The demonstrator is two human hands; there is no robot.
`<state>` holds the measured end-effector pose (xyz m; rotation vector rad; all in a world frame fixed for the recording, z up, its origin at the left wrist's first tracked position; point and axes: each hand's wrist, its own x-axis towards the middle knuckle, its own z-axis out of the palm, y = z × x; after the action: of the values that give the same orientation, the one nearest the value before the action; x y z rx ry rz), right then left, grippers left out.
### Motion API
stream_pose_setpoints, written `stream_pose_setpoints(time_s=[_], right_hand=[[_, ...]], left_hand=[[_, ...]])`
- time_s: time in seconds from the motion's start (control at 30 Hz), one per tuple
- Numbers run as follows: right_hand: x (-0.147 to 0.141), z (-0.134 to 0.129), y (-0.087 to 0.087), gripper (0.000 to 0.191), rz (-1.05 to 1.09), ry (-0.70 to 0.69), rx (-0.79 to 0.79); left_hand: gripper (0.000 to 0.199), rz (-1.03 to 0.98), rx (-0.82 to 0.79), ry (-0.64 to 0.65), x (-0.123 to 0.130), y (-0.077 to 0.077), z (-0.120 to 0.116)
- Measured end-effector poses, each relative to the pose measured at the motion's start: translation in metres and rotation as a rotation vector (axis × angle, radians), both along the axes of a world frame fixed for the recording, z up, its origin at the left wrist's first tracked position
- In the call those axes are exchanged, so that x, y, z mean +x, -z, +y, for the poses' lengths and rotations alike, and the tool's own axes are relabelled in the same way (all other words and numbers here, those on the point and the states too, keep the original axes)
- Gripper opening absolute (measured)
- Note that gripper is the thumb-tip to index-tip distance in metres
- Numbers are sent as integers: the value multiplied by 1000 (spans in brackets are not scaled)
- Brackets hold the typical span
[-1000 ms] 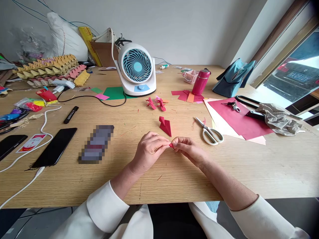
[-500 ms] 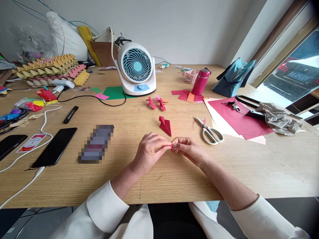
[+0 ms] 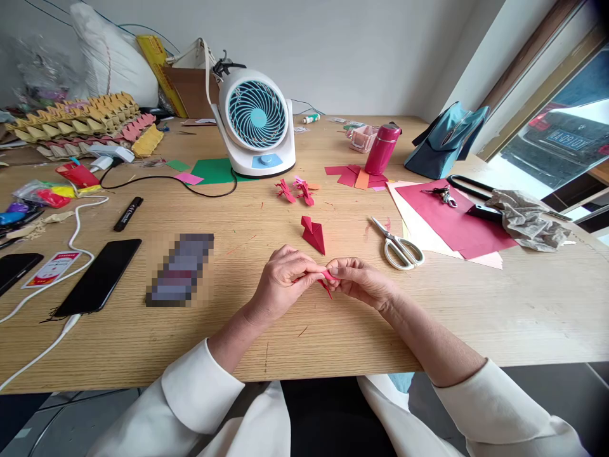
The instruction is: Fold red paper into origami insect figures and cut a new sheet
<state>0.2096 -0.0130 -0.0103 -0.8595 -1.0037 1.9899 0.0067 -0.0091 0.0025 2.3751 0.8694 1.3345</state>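
Between my two hands is a small piece of folded red paper [image 3: 328,275], mostly covered by the fingers. My left hand [image 3: 289,273] pinches it from the left, thumb against fingertips. From the other side my right hand [image 3: 359,280] grips it between thumb and curled fingers. A thin red point of the paper sticks out below the fingertips. Just beyond my hands a folded red paper shape [image 3: 313,235] lies on the wooden table. Farther back sit small red folded paper figures [image 3: 295,191]. White-handled scissors [image 3: 398,245] rest to the right.
A white fan [image 3: 258,120] stands at the back, with a pink bottle [image 3: 382,149] and a blue bag [image 3: 446,143] to its right. Red paper sheets [image 3: 457,219] lie at right. Phones [image 3: 99,277], a marker [image 3: 128,214] and white cables occupy the left.
The view has shifted slightly. My hands still hold the red paper, and more of it now shows, with a thin point sticking out below my fingers.
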Motion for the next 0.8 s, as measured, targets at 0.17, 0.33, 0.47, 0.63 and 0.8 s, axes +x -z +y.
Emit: stream_pose_setpoints(time_s=[0.17, 0.33, 0.47, 0.63, 0.8], right_hand=[[3, 0, -2, 29, -30, -9, -16], [2, 0, -3, 29, -90, -6, 31], [2, 0, -4, 28, -155, 13, 109], [0, 0, -9, 29, -194, 25, 185], [-1, 0, -10, 33, -232, 27, 232]], left_hand=[[7, -16, -38, 29, 0, 0, 2], [7, 12, -14, 46, 1, 0, 1], [6, 35, 7, 44, 1, -1, -1], [11, 11, -41, 31, 2, -1, -1], [10, -25, -86, 37, 2, 0, 0]])
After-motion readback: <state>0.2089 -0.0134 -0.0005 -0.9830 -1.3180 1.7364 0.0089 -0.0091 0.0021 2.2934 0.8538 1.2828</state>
